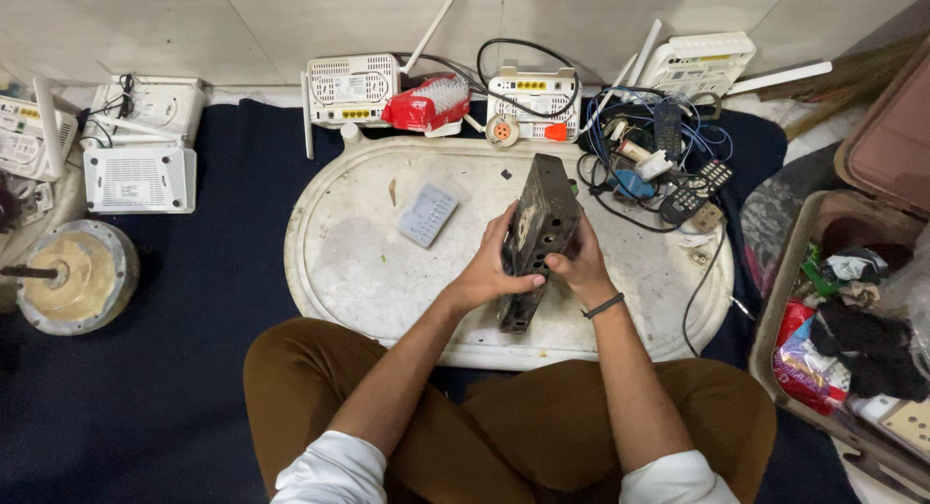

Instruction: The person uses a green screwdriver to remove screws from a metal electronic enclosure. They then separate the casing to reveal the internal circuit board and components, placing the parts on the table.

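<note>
While both hands meet over the middle of the tray, a dark metal casing [539, 235] stands on its narrow edge between them, tilted slightly and pointing away from the person. Left hand [487, 268]: closed around the casing's left face, thumb laid across its lower part. Right hand [580, 264]: curled shut on the casing's right side, a dark band at the wrist. Casing rests on a white oval tray [358, 272], scuffed and stained, with a small pale keypad remote [427, 213] lying apart to the left of the hands. Tray sits on a dark blue mat [155, 368]. Far left: white routers [141, 179] and a round metal motor part [73, 276]. Along the tiled wall: more routers and a red lamp [426, 103]. Right: tangled cables [639, 146], black remotes [694, 189], and a cluttered bin [775, 320].
</note>
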